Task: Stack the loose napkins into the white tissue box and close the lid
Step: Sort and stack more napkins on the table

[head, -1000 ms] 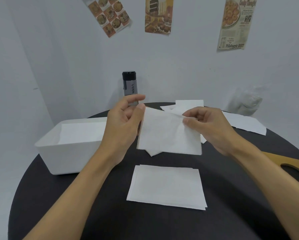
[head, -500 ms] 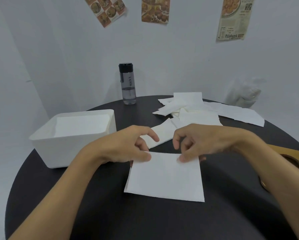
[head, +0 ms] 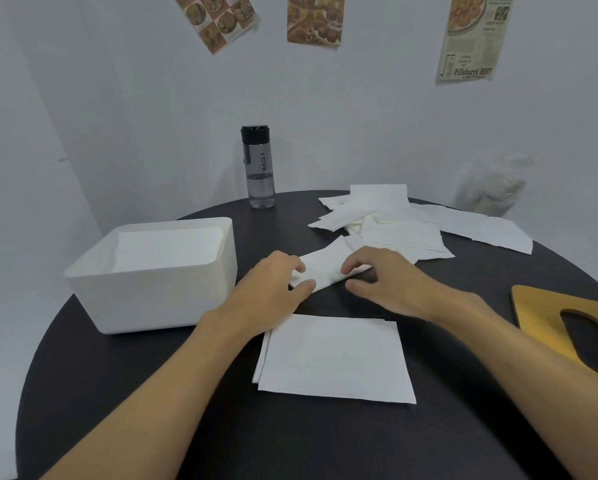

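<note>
A white tissue box point(head: 159, 299) stands open at the table's left, with napkins lying flat inside it. A neat stack of napkins point(head: 335, 358) lies on the dark table in front of me. Beyond it a single loose napkin point(head: 325, 268) lies between my hands. My left hand point(head: 273, 282) pinches its left end and my right hand point(head: 380, 275) grips its right end. A messy pile of loose napkins point(head: 387, 226) spreads across the far right. The wooden lid point(head: 567, 327), with an oval slot, lies at the right edge.
A clear water bottle point(head: 259, 168) with a black cap stands at the back of the round dark table point(head: 152, 393). A crumpled clear plastic bag point(head: 488, 188) rests against the wall behind the pile. Posters hang on the white wall.
The napkin held up in both hands was laid on the near stack. Both hands then moved forward and took hold of another loose napkin beyond it.
</note>
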